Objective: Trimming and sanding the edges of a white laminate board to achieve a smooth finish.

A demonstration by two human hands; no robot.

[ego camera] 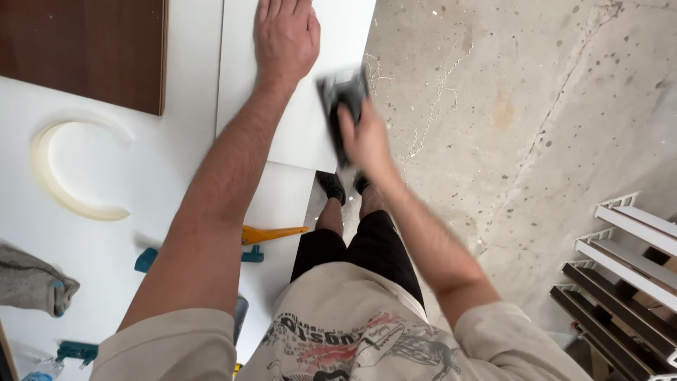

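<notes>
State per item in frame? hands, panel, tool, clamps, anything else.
left hand: open, palm flat on the white panel
right hand: closed around the dark block
dark block: motion-blurred, at the panel's edge
white panel: flat on the white table, corner overhanging
white table: bears everything here
brown board: lying flat
edge-band strip: loose, curled
yellow-handled clamp: lying flat
grey cloth: crumpled

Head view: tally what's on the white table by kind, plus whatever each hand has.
White panel, under the flat left hand: 1
Dark blurred block, gripped by the right hand: 1
Brown wood board: 1
Cream curved strip: 1
Grey cloth: 1
Yellow-handled tool: 1
Total: 6
</notes>
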